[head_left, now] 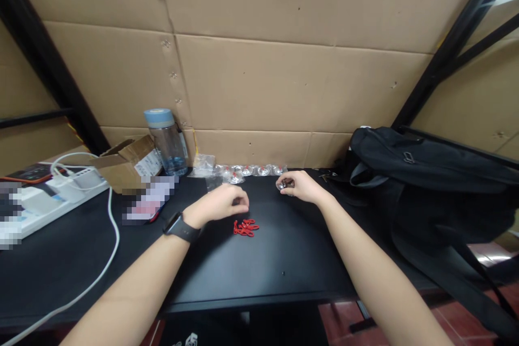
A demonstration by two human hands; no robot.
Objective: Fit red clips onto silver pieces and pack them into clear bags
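One shiny disc [280, 185] sat pinched by right hand [302, 186]; seemed light, slick, best held by rim. Left hand [222, 204] curled near red cords [246, 228]; couldn't tell if grip empty.

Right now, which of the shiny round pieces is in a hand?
The shiny round piece held in the right hand; the other shiny pieces lie along the back of the black table.

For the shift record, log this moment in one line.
left hand: near red cords | right hand: holding shiny piece | before cardboard wall: wrapped pieces
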